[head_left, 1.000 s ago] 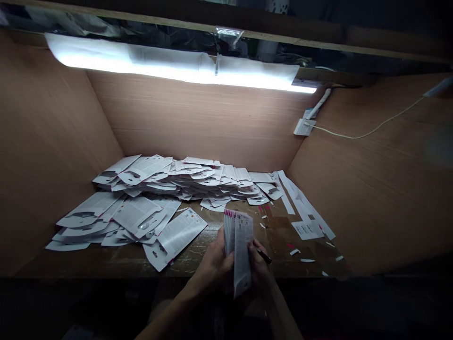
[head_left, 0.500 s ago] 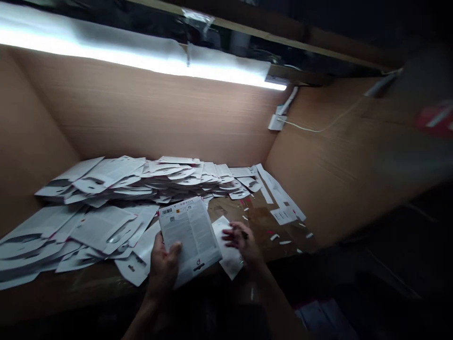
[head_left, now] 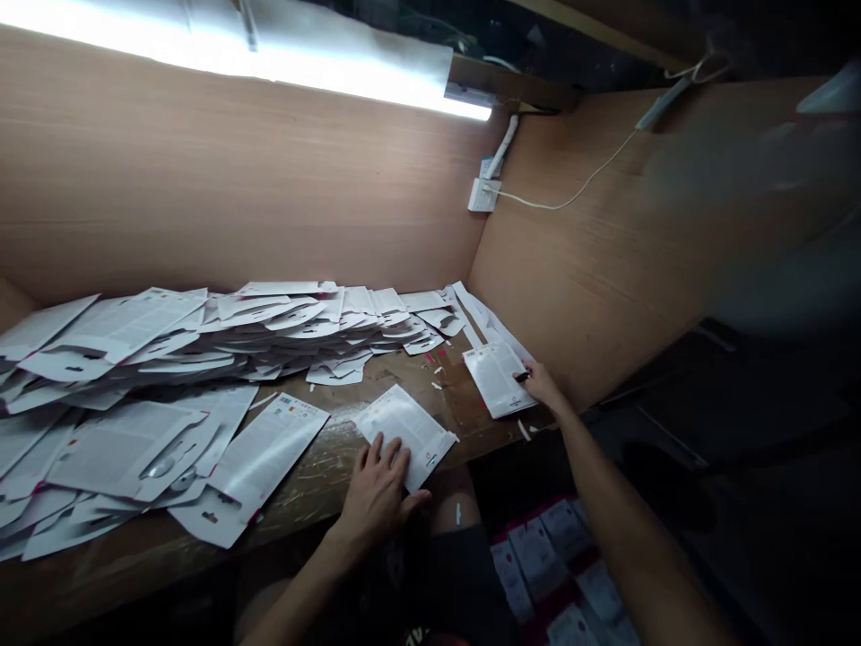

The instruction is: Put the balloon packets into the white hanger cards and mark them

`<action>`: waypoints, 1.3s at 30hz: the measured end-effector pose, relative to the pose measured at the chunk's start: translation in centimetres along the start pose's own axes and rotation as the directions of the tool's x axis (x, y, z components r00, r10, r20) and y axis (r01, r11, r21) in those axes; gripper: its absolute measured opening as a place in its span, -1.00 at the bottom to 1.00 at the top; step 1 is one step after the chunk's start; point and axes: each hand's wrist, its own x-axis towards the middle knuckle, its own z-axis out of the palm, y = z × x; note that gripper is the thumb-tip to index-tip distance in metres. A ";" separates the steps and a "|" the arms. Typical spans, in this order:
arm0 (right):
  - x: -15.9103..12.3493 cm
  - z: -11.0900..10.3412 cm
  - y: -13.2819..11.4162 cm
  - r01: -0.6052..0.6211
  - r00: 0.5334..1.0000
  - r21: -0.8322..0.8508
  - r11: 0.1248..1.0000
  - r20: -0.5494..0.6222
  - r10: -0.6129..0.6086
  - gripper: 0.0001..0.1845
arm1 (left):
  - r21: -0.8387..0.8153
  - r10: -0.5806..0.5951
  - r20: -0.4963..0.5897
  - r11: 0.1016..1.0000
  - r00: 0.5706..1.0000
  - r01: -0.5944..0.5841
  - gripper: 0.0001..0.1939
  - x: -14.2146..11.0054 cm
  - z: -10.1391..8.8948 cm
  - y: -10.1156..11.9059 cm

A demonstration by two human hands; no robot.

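My left hand lies flat with its fingers spread on the lower edge of a white printed card, which rests on the worn wooden bench top. Off to the right, my right hand pinches a black pen. The pen's tip is at the edge of a second white card, and that card lies flat on the bench. Both cards carry small print and a pink edge. Beside my left hand lies a large heap of similar hang-tab cards.
Plywood walls rise behind the bench, with a fluorescent lamp above and a wall socket with a white cable in the corner. Paper scraps dot the bench. Several pink-marked packs lie below the bench at lower right.
The view has swung to the right. The cards held up earlier now lie on the bench, one under each hand, and my hands have moved apart.
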 end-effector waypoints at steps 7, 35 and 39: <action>-3.2 0.0 3.5 0.194 0.979 -0.310 0.931 0.115 -0.166 -0.70 | 0.128 -0.023 -0.174 0.991 0.984 0.046 -0.52 -3.3 -2.9 -4.2; -23.0 14.2 -4.1 0.178 0.529 0.348 0.920 0.755 -0.388 -0.57 | 0.248 0.032 -0.030 0.969 0.999 -0.024 -0.21 -8.2 -4.5 -8.6; -23.5 14.5 -4.2 0.215 0.454 0.323 0.922 0.803 -0.387 -0.73 | 0.301 0.015 -0.028 0.954 0.999 -0.005 -0.24 -7.3 -3.5 -9.3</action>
